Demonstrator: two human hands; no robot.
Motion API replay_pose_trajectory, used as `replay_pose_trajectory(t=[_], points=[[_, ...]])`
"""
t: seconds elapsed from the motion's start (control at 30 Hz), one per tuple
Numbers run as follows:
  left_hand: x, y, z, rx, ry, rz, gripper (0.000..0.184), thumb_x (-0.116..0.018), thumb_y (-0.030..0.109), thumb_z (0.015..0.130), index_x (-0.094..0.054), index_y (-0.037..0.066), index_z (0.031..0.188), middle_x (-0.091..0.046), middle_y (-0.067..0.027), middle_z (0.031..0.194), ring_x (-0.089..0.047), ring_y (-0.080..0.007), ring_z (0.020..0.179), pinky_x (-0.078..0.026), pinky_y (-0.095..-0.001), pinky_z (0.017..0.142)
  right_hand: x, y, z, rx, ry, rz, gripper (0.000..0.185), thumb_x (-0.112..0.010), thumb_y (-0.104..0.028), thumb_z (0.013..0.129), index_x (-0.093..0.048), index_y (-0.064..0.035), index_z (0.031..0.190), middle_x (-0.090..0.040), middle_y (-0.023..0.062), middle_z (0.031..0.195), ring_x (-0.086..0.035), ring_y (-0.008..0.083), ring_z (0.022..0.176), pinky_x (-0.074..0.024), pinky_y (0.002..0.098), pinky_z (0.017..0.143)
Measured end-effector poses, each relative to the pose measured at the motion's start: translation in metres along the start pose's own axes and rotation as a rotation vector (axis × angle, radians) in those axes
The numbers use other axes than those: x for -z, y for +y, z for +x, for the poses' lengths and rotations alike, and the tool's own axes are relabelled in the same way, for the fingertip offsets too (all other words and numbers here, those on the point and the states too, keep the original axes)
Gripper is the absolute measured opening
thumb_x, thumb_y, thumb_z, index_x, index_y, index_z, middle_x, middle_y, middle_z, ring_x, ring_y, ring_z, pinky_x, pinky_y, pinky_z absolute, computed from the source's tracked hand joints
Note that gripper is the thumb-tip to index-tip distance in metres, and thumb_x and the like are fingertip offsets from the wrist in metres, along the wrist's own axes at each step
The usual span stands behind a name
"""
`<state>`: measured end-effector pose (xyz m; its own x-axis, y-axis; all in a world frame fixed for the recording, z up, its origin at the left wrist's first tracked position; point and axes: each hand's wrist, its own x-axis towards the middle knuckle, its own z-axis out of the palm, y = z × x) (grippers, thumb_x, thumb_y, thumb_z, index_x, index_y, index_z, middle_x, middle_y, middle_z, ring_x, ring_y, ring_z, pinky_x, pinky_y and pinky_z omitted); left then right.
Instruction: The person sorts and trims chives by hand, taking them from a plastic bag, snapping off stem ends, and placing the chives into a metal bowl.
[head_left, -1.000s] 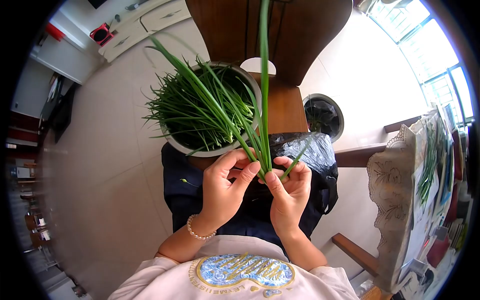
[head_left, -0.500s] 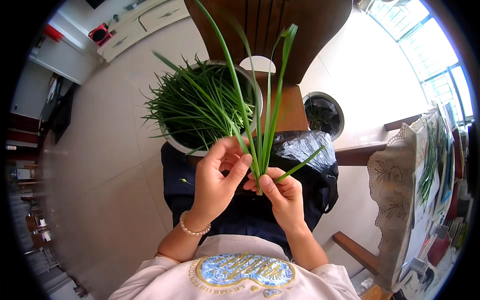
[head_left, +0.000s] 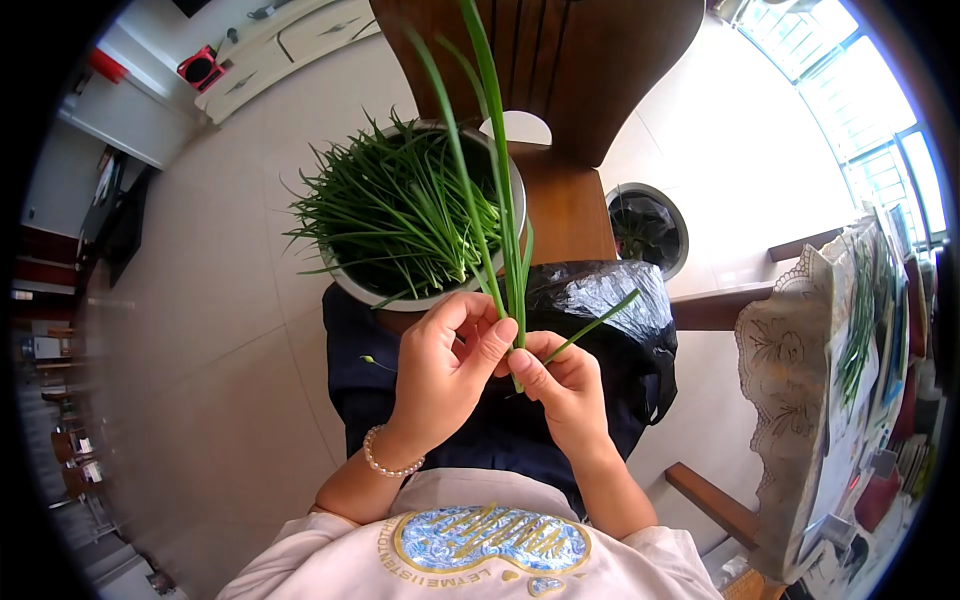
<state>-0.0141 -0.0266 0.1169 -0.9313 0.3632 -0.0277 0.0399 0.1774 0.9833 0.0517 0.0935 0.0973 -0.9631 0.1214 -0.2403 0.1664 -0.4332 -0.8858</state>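
Garlic chives [head_left: 509,230], long axis pointing away from me: my left hand [head_left: 445,355] pinches them closed; my right hand [head_left: 565,385] pinches nearer the base.

From where I stand, the tallest of the green stalks [head_left: 511,240] runs out of sight overhead, and another leaf [head_left: 437,85] blurs toward its tip. Some fingertips of the left hand [head_left: 440,365] and right hand [head_left: 562,390] are hidden. Heaped greens [head_left: 395,215] cover the bowl's [head_left: 360,292] floor. I can't make out the dark bin's [head_left: 683,235] contents; the chair back [head_left: 630,70] is cut off above.
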Motion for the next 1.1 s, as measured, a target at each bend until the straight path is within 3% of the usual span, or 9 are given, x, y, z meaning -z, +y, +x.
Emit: replay_pose_trajectory(t=[0.2,0.43,0.53,0.7,0.83,0.87,1.0,1.03,1.1], points=[[0.003,0.009,0.000,-0.117,-0.008,0.070,0.012,-0.056,0.011,0.084,-0.052,-0.001,0.083,-0.053,-0.0040,0.066,-0.053,-0.0097,0.054,-0.042,-0.0209,0.049,0.000,0.004,0.003,-0.041,-0.014,0.177,0.017,-0.055,-0.018,0.087,-0.054,-0.0020,0.093,-0.059,0.0013,0.079,-0.045,0.0026,0.066,-0.0349,0.0165,0.059],[0.008,0.005,-0.003,-0.218,-0.008,0.226,0.007,-0.051,0.009,0.085,-0.050,0.002,0.083,-0.053,-0.0074,0.065,-0.053,-0.0159,0.052,-0.040,-0.0265,0.047,-0.006,0.007,0.007,0.074,0.071,0.052,0.015,-0.052,-0.017,0.088,-0.052,-0.0026,0.092,-0.056,-0.0002,0.075,-0.043,0.0018,0.061,-0.0325,0.0148,0.054],[0.010,0.005,-0.007,-0.207,-0.001,0.237,0.012,-0.049,0.012,0.088,-0.048,0.001,0.083,-0.053,-0.0022,0.068,-0.047,-0.0072,0.054,-0.039,-0.0193,0.052,-0.001,0.010,0.013,0.091,0.183,0.048,0.013,-0.051,-0.017,0.088,-0.050,-0.0042,0.087,-0.055,0.0006,0.072,-0.038,0.0025,0.054,-0.0301,0.0157,0.048],[0.034,0.020,-0.011,-0.212,0.165,-0.066,0.012,-0.043,0.015,0.091,-0.045,0.003,0.089,-0.051,-0.0033,0.072,-0.048,-0.0054,0.057,-0.042,-0.0172,0.053,0.033,-0.009,0.022,0.395,0.570,-0.162,0.011,-0.047,-0.013,0.090,-0.049,-0.0033,0.084,-0.053,0.0019,0.069,-0.037,0.0037,0.053,-0.0294,0.0164,0.047],[0.032,0.012,-0.012,-0.163,0.150,-0.232,0.010,-0.045,0.012,0.090,-0.045,0.001,0.090,-0.053,-0.0043,0.074,-0.049,-0.0058,0.060,-0.043,-0.0178,0.056,0.019,-0.034,0.033,0.461,0.434,-0.388,0.009,-0.048,-0.009,0.089,-0.050,-0.0008,0.089,-0.053,0.0018,0.071,-0.041,0.0047,0.056,-0.0333,0.0170,0.051],[0.030,0.007,-0.015,-0.137,0.132,-0.239,0.010,-0.045,0.012,0.090,-0.045,0.001,0.089,-0.052,-0.0043,0.073,-0.050,-0.0061,0.060,-0.042,-0.0177,0.056,0.015,-0.035,0.041,0.491,0.403,-0.460,0.009,-0.048,-0.009,0.088,-0.051,-0.0006,0.090,-0.053,0.0013,0.071,-0.047,0.0077,0.060,-0.0380,0.0192,0.056],[0.024,-0.006,-0.027,-0.020,0.066,-0.271,0.008,-0.045,0.010,0.090,-0.045,0.002,0.088,-0.053,-0.0033,0.073,-0.051,-0.0065,0.060,-0.044,-0.0189,0.056,-0.002,-0.032,0.081,0.482,0.274,-0.810,0.015,-0.054,-0.008,0.082,-0.052,0.0041,0.090,-0.058,0.0178,0.072,-0.057,0.0268,0.063,-0.0440,0.0317,0.059],[0.023,-0.008,-0.030,0.017,0.047,-0.263,0.009,-0.046,0.010,0.090,-0.046,0.002,0.088,-0.053,-0.0029,0.073,-0.051,-0.0064,0.060,-0.044,-0.0193,0.056,-0.001,-0.025,0.091,0.362,0.197,-0.916,0.019,-0.056,-0.009,0.080,-0.051,0.0036,0.094,-0.058,0.0182,0.077,-0.057,0.0316,0.065,-0.0450,0.0351,0.060],[0.022,-0.013,-0.034,0.052,0.001,-0.247,0.009,-0.046,0.010,0.090,-0.047,0.002,0.088,-0.053,-0.0024,0.073,-0.052,-0.0064,0.061,-0.045,-0.0197,0.057,0.003,0.000,0.103,0.533,0.159,-1.258,0.032,-0.060,-0.010,0.077,-0.048,0.0031,0.104,-0.055,0.0205,0.088,-0.056,0.0340,0.066,-0.0455,0.0386,0.059]])
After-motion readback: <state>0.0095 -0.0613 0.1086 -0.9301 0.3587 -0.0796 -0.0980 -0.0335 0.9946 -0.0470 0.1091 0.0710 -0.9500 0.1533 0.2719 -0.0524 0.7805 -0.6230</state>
